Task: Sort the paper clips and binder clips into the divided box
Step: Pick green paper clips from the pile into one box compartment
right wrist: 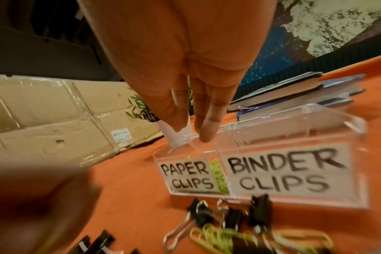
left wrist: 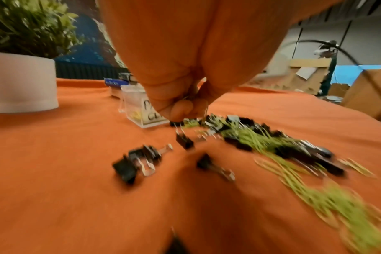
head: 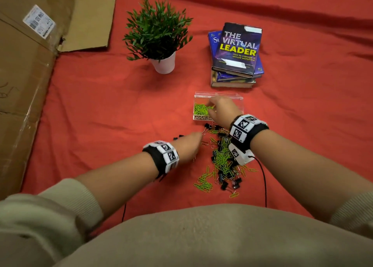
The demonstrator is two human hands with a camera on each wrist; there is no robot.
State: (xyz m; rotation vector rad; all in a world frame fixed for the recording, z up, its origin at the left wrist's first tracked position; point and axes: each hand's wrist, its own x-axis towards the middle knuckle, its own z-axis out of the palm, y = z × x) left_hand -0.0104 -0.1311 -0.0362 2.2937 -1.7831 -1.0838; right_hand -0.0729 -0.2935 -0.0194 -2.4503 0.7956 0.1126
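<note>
Loose clips (head: 224,161) heap near; right hand (head: 221,110), fingers (right wrist: 205,120) straight, releases over the paper-clip compartment (head: 201,109); left hand (head: 189,145) pinches something small; next, binder clips (right wrist: 259,213) need gathering.

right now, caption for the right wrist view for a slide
Right hand, fingers straight, above the paper clips compartment; the binder clips compartment looks empty.

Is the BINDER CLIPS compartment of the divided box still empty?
Apparently empty: the right wrist view shows nothing behind the BINDER CLIPS label, while green paper clips fill the other compartment. The right hand partly hides it from above.
</note>
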